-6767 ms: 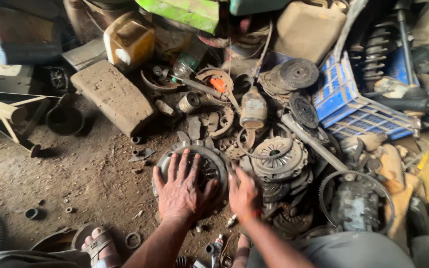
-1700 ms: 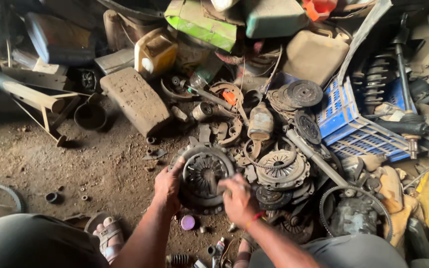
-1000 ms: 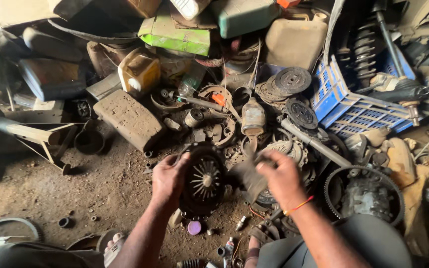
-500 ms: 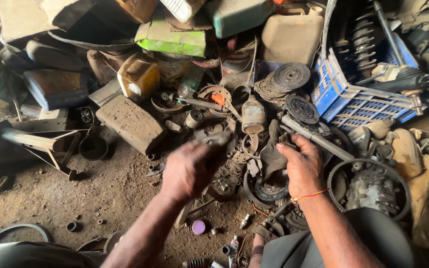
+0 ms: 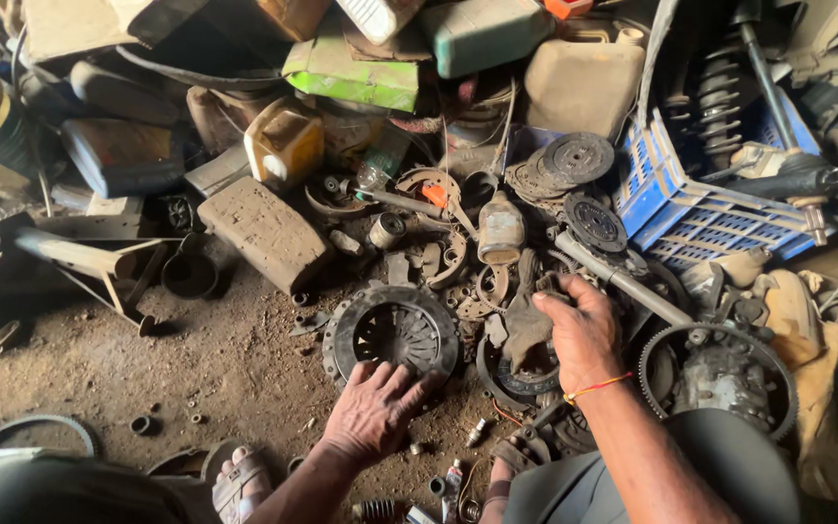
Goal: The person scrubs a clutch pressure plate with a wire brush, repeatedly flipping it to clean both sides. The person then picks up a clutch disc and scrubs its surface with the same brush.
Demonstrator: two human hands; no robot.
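Dim, warm light; sharp focus

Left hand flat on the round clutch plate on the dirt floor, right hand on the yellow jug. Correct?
Not quite. The head view shows the right hand on a greasy metal part among the scrap; the yellow jug lies untouched farther back. The left hand does rest on the clutch plate.

Lay left of the blue crate (image 5: 700, 218): yellow jerrycan (image 5: 285, 146), brown block (image 5: 264, 233), possibly a green box (image 5: 353, 76) behind.

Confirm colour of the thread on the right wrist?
Orange-red with a yellowish tint: a thin thread around the right wrist, just behind the right hand. Head view shows it.
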